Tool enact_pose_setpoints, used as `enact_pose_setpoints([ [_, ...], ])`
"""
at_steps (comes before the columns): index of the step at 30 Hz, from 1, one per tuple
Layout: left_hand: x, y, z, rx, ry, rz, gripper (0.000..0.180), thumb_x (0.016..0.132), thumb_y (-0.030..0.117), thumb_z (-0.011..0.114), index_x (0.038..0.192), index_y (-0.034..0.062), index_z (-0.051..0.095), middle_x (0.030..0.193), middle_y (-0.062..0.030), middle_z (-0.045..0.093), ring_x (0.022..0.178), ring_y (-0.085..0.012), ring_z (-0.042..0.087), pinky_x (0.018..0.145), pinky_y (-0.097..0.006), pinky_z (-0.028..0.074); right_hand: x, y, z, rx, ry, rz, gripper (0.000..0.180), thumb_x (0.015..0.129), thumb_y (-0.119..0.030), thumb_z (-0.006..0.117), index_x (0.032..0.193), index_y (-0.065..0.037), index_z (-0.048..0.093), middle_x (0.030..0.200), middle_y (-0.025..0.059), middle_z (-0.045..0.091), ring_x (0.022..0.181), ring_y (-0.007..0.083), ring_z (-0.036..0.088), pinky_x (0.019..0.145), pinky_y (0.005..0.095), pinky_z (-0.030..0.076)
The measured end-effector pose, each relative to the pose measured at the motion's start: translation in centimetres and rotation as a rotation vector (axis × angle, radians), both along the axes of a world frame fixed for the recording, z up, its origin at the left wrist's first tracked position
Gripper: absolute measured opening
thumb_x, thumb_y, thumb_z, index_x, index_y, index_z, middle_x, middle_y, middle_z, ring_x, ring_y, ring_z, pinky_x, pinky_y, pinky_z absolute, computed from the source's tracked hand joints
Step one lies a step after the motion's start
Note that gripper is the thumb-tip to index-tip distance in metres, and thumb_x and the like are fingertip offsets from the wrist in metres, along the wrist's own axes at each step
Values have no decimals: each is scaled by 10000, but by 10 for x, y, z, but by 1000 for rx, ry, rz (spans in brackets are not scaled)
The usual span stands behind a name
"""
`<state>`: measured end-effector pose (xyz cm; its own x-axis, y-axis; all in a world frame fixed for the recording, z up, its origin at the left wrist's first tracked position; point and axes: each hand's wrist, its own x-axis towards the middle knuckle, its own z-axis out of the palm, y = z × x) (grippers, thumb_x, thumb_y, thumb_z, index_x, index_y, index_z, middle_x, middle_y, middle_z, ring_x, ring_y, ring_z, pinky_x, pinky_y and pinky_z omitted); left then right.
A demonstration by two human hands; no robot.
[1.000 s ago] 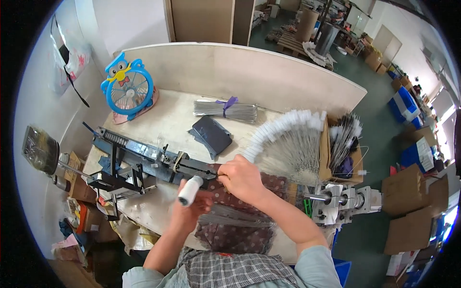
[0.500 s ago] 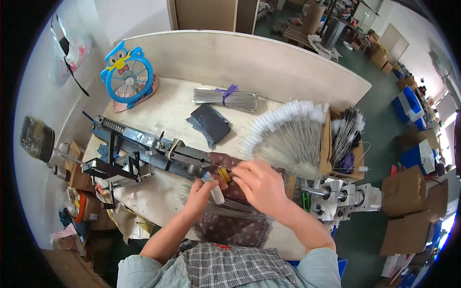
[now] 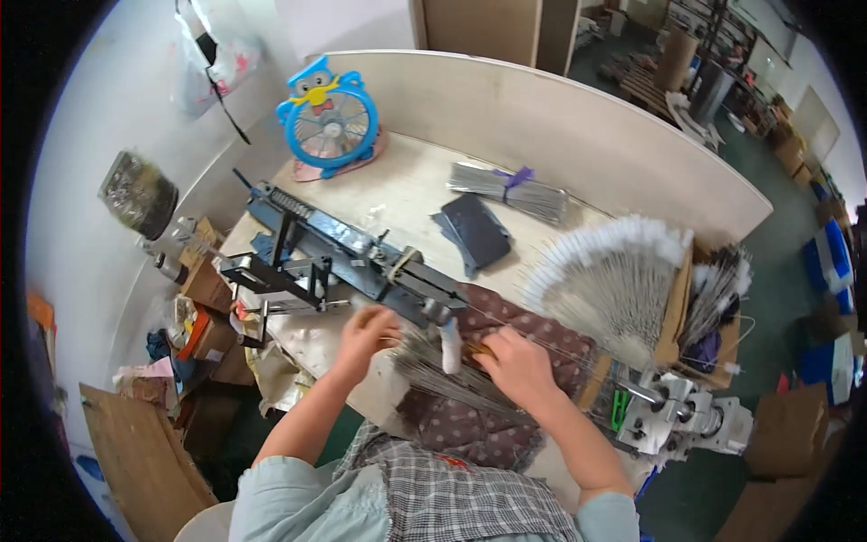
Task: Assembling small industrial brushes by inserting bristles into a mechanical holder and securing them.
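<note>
My left hand is held with loosely curled fingers, nothing visible in them, just left of the front end of a long dark metal jig. From that end hangs a white brush head, tilted slightly, touched by neither hand. My right hand pinches a small yellow-brown piece right beside the brush head; its fingers partly hide it. Thin wire stems lie in a loose bundle below both hands, on a brown dotted cloth.
White-tipped wire brushes fan out at the right, beside a cardboard box. A metal clamp machine stands at the right table edge. Farther back are dark pads, a tied wire bundle and a blue fan.
The view has swung left, so everything sits farther right. My left hand has let go of the white brush and drawn away to the left. My right hand has come down onto the yellow piece.
</note>
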<state>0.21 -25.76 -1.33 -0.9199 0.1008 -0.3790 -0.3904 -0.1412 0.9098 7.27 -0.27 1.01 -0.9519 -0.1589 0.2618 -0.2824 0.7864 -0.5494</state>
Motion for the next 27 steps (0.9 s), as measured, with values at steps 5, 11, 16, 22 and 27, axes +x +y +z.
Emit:
enact_pose_setpoints([
  [5, -7, -90, -16, 312, -262, 343, 257, 857, 338, 641, 927, 96, 591, 806, -9, 616, 673, -100, 573, 575, -203, 446, 5, -2, 19, -97, -38, -18, 216, 745, -196, 714, 856, -27, 637, 777, 115, 576, 701, 304, 587, 615, 369, 479],
  [11, -14, -101, -24, 336, -241, 343, 196, 872, 290, 615, 887, 95, 617, 752, 20, 612, 696, -86, 571, 613, -244, 461, 2, -6, 14, -26, -35, 17, 194, 778, -181, 689, 896, -43, 620, 816, 102, 563, 717, 306, 598, 609, 368, 496],
  [16, -12, -84, -33, 374, -169, 481, 163, 872, 239, 597, 845, 80, 617, 723, 0, 591, 667, -99, 559, 604, -242, 451, 21, 1, 48, 0, -36, 5, 184, 780, -135, 678, 936, -47, 635, 840, 96, 585, 726, 301, 600, 609, 376, 488],
  [22, 50, 47, 7, 362, -54, -105, 167, 865, 177, 606, 869, 12, 629, 784, -82, 643, 692, -138, 597, 631, -271, 474, 13, 32, 75, 139, 196, -142, 212, 782, -113, 674, 980, -42, 650, 853, 91, 644, 711, 288, 611, 637, 347, 481],
  [27, 53, 136, 24, 409, 35, -347, 190, 922, 181, 561, 920, 2, 625, 820, -62, 638, 676, -123, 563, 625, -266, 465, 21, 47, 69, -333, -112, -298, 209, 828, -154, 631, 1001, -38, 652, 869, 112, 655, 722, 255, 622, 651, 309, 479],
])
